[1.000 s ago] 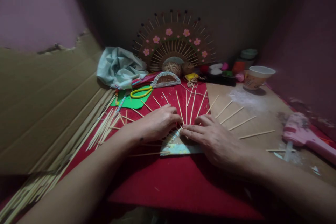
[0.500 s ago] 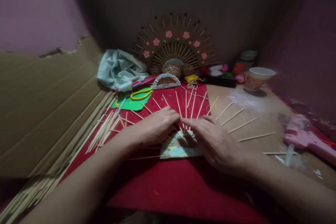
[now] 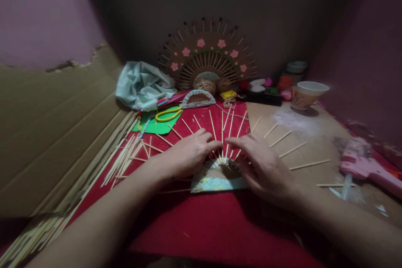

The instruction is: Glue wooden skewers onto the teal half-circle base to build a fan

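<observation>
The half-round piece (image 3: pixel 210 184) you are working on lies in the middle of the frame, its flat side toward the bottom and its curved side toward the top. Its long way runs from left to right, and thin sticks (image 3: pixel 231 127) spread from it like sun rays — up, left and right. Your left hand (image 3: pixel 194 150) is bent over the sticks on the left, but I cannot tell if its fingers pinch one. Your right hand (image 3: pixel 264 163) is loosely curled over the right side, with a gap between thumb and pointing finger. There are more than ten spread sticks, some partly hidden by your hands. At the top middle I count one big fan (image 3: pixel 207 54) with six large pink flowers, and below it one small half-round piece (image 3: pixel 198 99). At the right there is one cup (image 3: pixel 309 97) and one pink glue gun (image 3: pixel 358 163); at the left is a stick pile (image 3: pixel 121 161), too jumbled to count. Under it all is red cloth (image 3: pixel 201 226), with a brown board (image 3: pixel 317 140) at the right. Cardboard (image 3: pixel 56 134) stands at the left — and the purple walls (image 3: pixel 361 71) look dim.
</observation>
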`<state>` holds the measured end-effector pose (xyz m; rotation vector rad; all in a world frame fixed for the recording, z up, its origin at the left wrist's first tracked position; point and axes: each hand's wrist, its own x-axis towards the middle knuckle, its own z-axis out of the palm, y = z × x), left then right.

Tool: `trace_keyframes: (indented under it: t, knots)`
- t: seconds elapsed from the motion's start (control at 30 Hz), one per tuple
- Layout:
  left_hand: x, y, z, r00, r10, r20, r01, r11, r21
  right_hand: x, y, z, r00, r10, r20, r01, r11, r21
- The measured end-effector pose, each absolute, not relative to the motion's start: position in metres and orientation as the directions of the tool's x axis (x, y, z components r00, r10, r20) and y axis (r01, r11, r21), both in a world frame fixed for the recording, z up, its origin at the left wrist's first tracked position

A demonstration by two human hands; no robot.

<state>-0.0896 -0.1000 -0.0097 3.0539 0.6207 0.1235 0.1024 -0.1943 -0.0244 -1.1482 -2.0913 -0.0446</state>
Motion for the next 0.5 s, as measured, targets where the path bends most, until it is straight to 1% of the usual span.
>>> trace_keyframes:
  t: [0.13, 0.2, 0.33, 0.43, 0.5]
  knots:
    - [-0.091, -0.097, -0.008, 0.915, 0.389, 0.105, 0.391, -0.92, -0.005, 0.103, -0.193, -0.028, -0.32, 0.684, 0.655, 0.757, 0.601, -0.257]
    - [-0.094, -0.092, -0.007, 0.9, 0.416, 0.132, 0.423, -0.906, -0.028, 0.103, -0.192, -0.029, -0.303, 0.676, 0.671, 0.765, 0.593, -0.252]
    - [-0.102, -0.081, 0.001, 0.81, 0.552, 0.2, 0.575, -0.813, -0.086, 0.103, -0.196, -0.026, -0.265, 0.705, 0.657, 0.76, 0.573, -0.308]
    - [-0.109, -0.074, 0.008, 0.682, 0.675, 0.282, 0.722, -0.684, -0.11, 0.102, -0.201, -0.022, -0.223, 0.737, 0.638, 0.758, 0.543, -0.362]
    - [-0.113, -0.071, 0.011, 0.591, 0.73, 0.344, 0.797, -0.595, -0.105, 0.101, -0.203, -0.021, -0.223, 0.752, 0.62, 0.754, 0.536, -0.379]
